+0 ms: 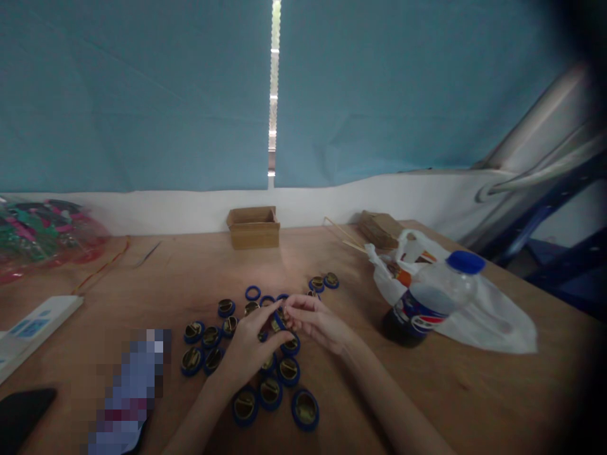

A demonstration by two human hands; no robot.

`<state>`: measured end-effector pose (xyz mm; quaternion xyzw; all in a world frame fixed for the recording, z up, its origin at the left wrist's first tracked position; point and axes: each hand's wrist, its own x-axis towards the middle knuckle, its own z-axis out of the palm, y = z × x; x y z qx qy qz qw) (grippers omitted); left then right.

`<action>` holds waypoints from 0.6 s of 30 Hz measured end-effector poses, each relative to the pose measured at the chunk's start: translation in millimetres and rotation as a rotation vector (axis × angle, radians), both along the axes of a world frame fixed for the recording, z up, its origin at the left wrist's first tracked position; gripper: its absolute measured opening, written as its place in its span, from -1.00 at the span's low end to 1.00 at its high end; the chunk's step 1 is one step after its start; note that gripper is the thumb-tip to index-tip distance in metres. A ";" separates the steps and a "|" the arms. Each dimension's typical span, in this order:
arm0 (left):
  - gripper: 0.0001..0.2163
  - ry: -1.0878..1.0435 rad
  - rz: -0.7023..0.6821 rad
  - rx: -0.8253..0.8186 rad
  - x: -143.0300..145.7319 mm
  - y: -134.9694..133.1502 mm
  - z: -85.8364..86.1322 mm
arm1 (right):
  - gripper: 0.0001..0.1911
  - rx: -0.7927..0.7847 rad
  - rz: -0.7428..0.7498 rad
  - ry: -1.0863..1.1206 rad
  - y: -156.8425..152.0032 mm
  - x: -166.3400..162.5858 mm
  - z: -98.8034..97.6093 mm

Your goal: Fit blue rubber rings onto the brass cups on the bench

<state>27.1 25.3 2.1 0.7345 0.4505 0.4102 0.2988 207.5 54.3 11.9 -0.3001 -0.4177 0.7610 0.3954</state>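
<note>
My left hand (256, 341) is curved above a cluster of pieces, thumb and forefinger around a blue-rimmed round piece (277, 323) with a brass-coloured inside. My right hand (318, 321) meets it from the right, its fingertips pinched together at the piece's edge; what they grip is too small to make out. Around and below both hands lie several similar round pieces (305, 409) with blue rims, some with a bar across the brass middle. A bare blue ring (253, 292) lies just beyond the fingers.
A small open cardboard box (255, 235) stands by the wall. On the right are a cola bottle (434, 300), a white plastic bag (497, 322) and a brown carton (379, 229). To the left lie a white power strip (38, 335), a blurred-out phone-like object (128, 398) and bagged items (47, 230).
</note>
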 end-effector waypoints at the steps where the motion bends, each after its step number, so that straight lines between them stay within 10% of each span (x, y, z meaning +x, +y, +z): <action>1: -0.51 0.000 -0.001 -0.004 0.3 -0.3 0.5 | -0.79 0.006 -0.005 -0.011 -0.3 -0.1 0.1; 18: -0.57 -0.099 0.030 -0.070 1.2 -2.8 11.9 | -0.83 0.086 -0.006 -0.006 -1.4 3.0 1.8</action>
